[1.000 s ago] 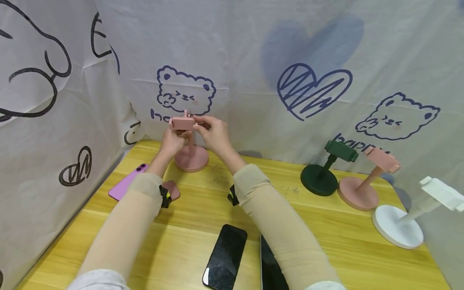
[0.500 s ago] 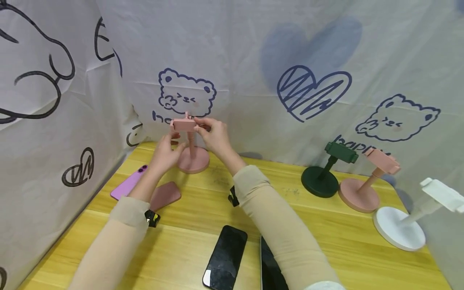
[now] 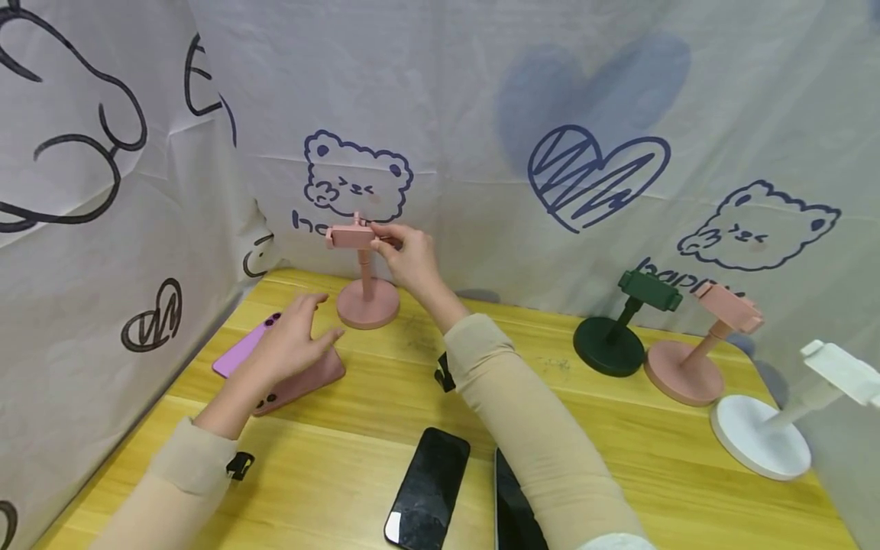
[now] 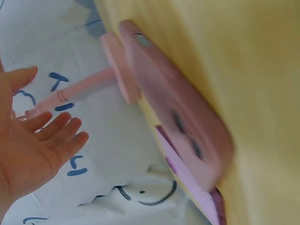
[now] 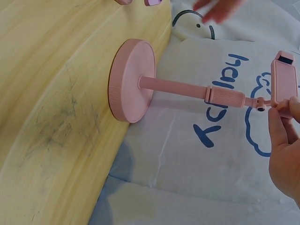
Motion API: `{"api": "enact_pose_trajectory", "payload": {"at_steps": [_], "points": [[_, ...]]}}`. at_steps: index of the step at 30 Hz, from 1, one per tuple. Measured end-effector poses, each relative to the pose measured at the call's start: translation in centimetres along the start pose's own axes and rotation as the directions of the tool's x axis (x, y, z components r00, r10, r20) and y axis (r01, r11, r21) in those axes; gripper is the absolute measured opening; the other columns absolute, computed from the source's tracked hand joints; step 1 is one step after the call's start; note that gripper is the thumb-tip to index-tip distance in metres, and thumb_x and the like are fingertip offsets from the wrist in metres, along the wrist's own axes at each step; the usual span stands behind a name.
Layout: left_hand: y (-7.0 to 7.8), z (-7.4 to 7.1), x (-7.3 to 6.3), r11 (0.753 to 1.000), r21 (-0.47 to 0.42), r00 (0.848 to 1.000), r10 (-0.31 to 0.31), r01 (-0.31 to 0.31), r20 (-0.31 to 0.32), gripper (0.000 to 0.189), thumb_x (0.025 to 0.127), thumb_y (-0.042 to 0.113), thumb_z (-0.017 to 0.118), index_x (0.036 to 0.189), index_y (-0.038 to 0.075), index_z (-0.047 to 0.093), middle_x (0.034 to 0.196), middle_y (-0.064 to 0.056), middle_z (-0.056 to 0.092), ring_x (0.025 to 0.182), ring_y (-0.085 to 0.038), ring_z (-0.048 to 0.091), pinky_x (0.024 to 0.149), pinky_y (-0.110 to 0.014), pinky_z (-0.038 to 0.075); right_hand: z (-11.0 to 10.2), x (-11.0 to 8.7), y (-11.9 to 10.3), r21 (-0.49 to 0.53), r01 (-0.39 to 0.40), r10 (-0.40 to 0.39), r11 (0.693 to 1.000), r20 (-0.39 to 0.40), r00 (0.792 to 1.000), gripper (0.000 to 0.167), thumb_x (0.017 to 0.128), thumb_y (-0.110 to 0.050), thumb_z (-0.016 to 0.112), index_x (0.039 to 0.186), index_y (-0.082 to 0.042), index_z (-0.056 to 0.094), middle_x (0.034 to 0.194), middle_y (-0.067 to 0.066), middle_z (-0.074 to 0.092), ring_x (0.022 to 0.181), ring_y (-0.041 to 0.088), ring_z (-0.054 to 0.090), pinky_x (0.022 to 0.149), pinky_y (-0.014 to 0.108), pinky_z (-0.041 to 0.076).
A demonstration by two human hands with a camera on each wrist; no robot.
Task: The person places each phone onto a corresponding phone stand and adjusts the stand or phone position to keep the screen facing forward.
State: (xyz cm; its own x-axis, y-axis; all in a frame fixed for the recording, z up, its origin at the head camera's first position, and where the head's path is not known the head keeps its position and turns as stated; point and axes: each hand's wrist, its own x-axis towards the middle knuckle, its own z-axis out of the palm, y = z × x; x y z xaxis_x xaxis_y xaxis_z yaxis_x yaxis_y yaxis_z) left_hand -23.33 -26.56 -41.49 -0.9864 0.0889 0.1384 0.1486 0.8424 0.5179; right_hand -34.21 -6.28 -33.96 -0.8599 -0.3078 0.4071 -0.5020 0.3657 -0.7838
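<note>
A purple smartphone (image 3: 241, 349) lies partly hidden behind the left hand (image 3: 292, 336), whose thumb and fingers are spread, holding nothing, above a half-covered pink smartphone (image 3: 321, 376). The pink phone stand (image 3: 365, 275) stands upright at the table's back left; the right hand (image 3: 412, 260) pinches its clamp's right end, hiding that end. A black smartphone (image 3: 429, 485) meets the lower frame edge; the sleeve overlaps a dark device (image 3: 514, 508), cut off below. Green (image 3: 624, 315), second pink (image 3: 706, 344) and white stands (image 3: 800, 403) follow, the white clamp cropped.
</note>
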Motion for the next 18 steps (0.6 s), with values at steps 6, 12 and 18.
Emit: {"api": "enact_pose_trajectory", "payload": {"at_steps": [6,12,18], "points": [[-1.9,0.5,-1.6,0.982,0.173,0.987,0.041,-0.068,0.154,0.083,0.095,0.036,0.073,0.153,-0.01,0.037,0.151,-0.034,0.044,0.138,-0.05,0.046,0.105,-0.066,0.046,-0.2,0.1,0.0,0.008,-0.01,0.01,1.0,0.009,1.0,0.033,0.101,-0.014,0.069,0.133,-0.01,0.072,0.121,0.008,0.075,0.103,0.017,0.071,0.085,0.021,0.058],[-3.0,0.9,-2.4,0.956,0.287,0.966,-0.018,-0.06,0.259,0.095,0.084,0.048,0.082,0.147,-0.012,0.045,0.147,-0.036,0.047,0.132,-0.051,0.05,0.099,-0.066,0.05,-0.2,0.1,-0.1,0.016,-0.029,0.029,0.999,0.006,1.0,0.032,0.1,-0.014,0.069,0.132,-0.01,0.072,0.121,0.007,0.076,0.103,0.017,0.071,0.084,0.022,0.058],[-3.3,1.3,-2.4,0.947,0.318,0.946,-0.068,-0.039,0.317,0.094,0.079,0.044,0.084,0.145,-0.012,0.047,0.14,-0.035,0.049,0.121,-0.046,0.054,0.091,-0.06,0.054,-0.2,0.0,-0.2,0.034,-0.035,0.035,0.999,0.001,0.999,0.032,0.099,-0.012,0.071,0.131,-0.01,0.073,0.122,0.006,0.076,0.102,0.018,0.071,0.082,0.022,0.058]]}}
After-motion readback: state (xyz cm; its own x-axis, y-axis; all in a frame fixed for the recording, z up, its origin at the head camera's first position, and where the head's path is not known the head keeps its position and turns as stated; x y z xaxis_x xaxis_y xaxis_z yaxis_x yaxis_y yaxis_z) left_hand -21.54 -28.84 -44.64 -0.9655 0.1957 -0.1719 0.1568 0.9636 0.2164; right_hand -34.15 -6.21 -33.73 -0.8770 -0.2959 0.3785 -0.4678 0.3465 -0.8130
